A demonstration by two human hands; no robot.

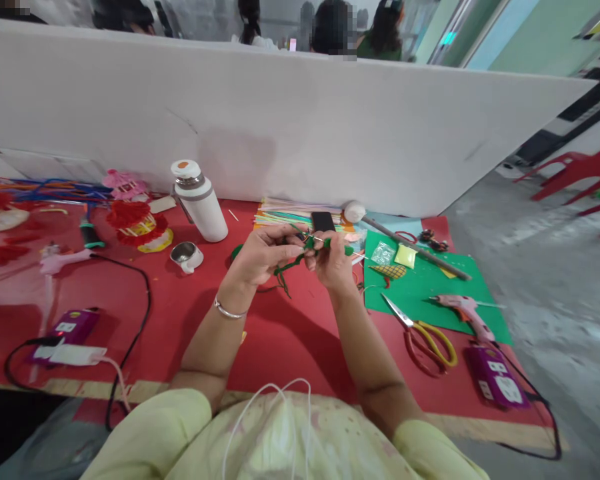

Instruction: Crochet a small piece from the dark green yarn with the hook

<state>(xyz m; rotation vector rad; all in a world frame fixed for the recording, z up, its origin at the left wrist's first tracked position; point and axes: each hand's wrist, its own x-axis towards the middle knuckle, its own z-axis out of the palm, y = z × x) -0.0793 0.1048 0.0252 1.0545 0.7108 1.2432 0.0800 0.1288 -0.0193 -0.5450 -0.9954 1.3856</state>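
Over the middle of the red table, my left hand (269,255) pinches a small piece of green yarn work (294,261), and loose strands dangle below it. Close by on its right, my right hand (332,261) grips a crochet hook (349,251) with a green handle. The hook's thin metal end points left toward the yarn between my fingers. My fingers partly cover both the yarn and the hook. A dark phone (323,221) lies just behind my hands.
A white thermos (200,203) and a metal cup (186,256) stand left. Right are scissors (427,340), a pink glue gun (467,312), and a green sheet (410,293) with small packets. A purple box (77,327) and cables lie left. A white panel (300,133) borders the back.
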